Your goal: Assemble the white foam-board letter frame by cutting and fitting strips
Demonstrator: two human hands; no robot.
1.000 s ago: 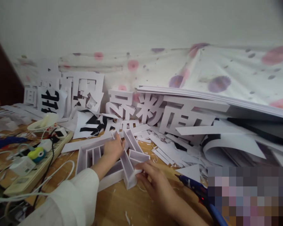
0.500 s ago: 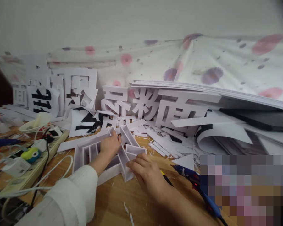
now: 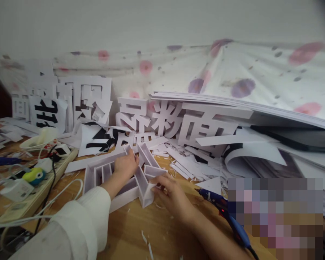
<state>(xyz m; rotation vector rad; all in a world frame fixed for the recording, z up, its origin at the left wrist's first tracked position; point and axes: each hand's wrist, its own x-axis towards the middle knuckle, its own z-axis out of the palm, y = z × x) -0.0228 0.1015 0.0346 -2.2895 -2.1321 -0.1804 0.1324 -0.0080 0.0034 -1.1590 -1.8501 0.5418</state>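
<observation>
A white hollow letter frame (image 3: 108, 172) built of card strips lies flat on the wooden table (image 3: 157, 231). My left hand (image 3: 126, 165), in a white sleeve, rests on the frame's middle with its fingers curled over an inner wall. My right hand (image 3: 170, 193) pinches a short white card strip (image 3: 149, 188) at the frame's near right corner. A blue glue gun (image 3: 227, 216) lies on the table just right of my right hand.
Finished white letters (image 3: 178, 121) lean against a spotted cloth (image 3: 233, 76) at the back. Paper scraps (image 3: 189, 164) cover the middle. A stack of white sheets (image 3: 260, 110) sits right. A power strip (image 3: 29, 196) with plugs and cables lies left.
My right hand has shifted slightly along the frame's near right corner and now pinches the card strip there. The view has drifted a little. My left hand stays on the frame.
</observation>
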